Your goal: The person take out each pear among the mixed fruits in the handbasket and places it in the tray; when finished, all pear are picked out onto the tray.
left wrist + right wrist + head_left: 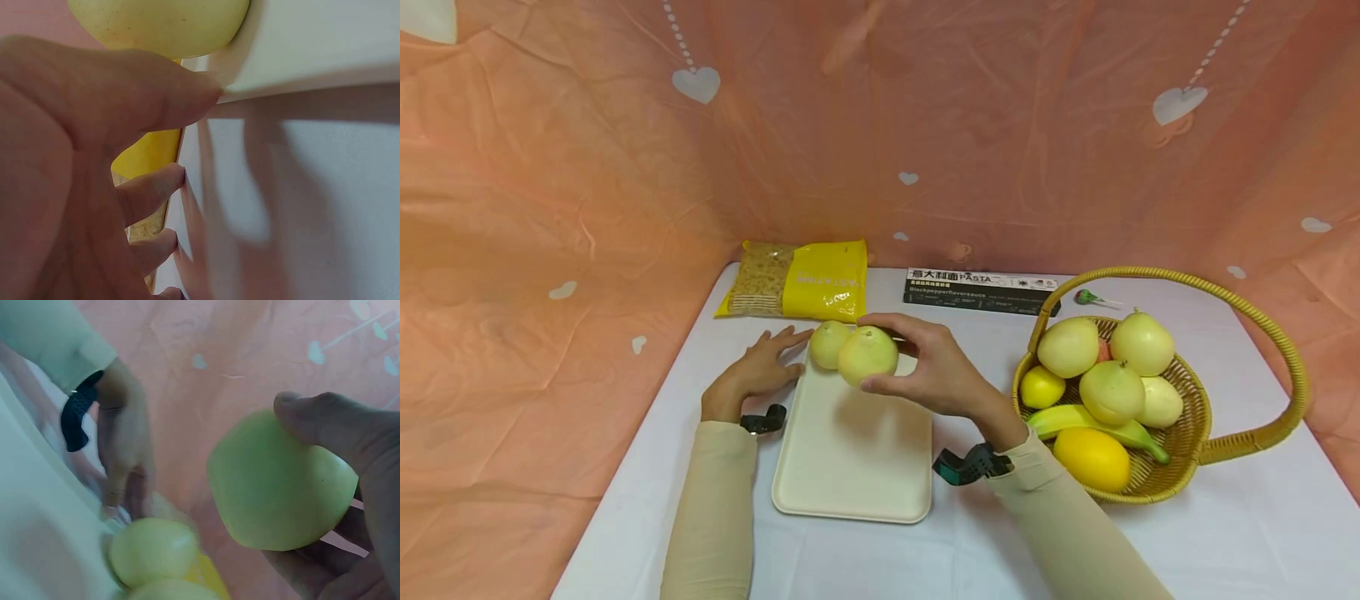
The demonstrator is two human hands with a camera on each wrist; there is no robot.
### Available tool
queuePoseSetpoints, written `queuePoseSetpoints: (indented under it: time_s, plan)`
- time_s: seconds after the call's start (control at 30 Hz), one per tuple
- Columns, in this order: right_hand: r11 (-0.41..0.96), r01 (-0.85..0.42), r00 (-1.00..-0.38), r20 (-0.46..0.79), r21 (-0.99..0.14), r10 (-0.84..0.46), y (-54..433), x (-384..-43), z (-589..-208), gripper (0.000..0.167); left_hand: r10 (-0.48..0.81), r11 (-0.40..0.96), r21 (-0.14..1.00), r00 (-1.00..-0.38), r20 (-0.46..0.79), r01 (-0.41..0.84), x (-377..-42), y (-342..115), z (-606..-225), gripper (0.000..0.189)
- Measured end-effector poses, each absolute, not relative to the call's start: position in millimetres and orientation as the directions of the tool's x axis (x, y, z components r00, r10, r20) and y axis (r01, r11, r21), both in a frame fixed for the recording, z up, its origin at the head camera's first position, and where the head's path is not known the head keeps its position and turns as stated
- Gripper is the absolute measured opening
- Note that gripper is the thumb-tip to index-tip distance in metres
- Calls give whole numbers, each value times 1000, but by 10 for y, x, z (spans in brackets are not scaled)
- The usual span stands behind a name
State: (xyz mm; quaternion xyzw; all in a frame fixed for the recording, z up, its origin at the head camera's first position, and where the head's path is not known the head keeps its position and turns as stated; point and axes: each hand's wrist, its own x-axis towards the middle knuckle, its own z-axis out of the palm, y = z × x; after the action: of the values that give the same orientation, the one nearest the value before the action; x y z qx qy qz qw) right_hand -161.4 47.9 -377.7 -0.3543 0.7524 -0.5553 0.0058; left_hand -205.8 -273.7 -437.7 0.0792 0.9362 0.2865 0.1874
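My right hand (943,367) grips a round pale green fruit (868,357) between thumb and fingers, above the far end of a cream rectangular tray (853,471). In the right wrist view this held fruit (275,481) appears in front of the pink cloth. At the tray's far left corner sits a similar pale green fruit (827,343), and the right wrist view shows part of another fruit (175,592) beside it. Fingers spread, my left hand (760,372) rests at the tray's left edge. Its thumb (187,97) touches the rim close to the fruit.
On the right, a wicker basket (1197,417) with a tall handle holds several pale green fruits, a banana (1086,423) and yellow fruits. Behind the tray lie a yellow pasta bag (823,279) and a black-and-white pasta box (977,292). A wrapped lollipop (1086,297) lies beyond the basket.
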Motion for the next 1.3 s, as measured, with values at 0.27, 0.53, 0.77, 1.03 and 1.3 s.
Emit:
queuePoseSetpoints:
  time_s: [0.27, 0.53, 0.77, 1.03, 1.3]
  plan:
    - [151, -489, -743, 319, -859, -589, 163, -1685, -3998, 71, 243, 819, 573, -917, -315, 21, -2043, -2729, -4357, 71]
    - [156, -466, -736, 285, -871, -614, -74, -1768, -4308, 69, 234, 821, 571, -915, -328, 6, -2042, -2732, -4371, 71]
    - [212, -494, -730, 269, -843, -628, -207, -1826, -4525, 70, 247, 819, 573, -918, -310, 27, -2029, -2740, -4382, 69]
    - [290, -560, -708, 267, -776, -654, -292, -1879, -4647, 72, 274, 817, 571, -923, -269, 76, -2037, -2746, -4391, 69]
    - [300, -599, -690, 289, -742, -664, -299, -1871, -4644, 74, 271, 825, 560, -921, -278, 74, -2045, -2734, -4368, 68]
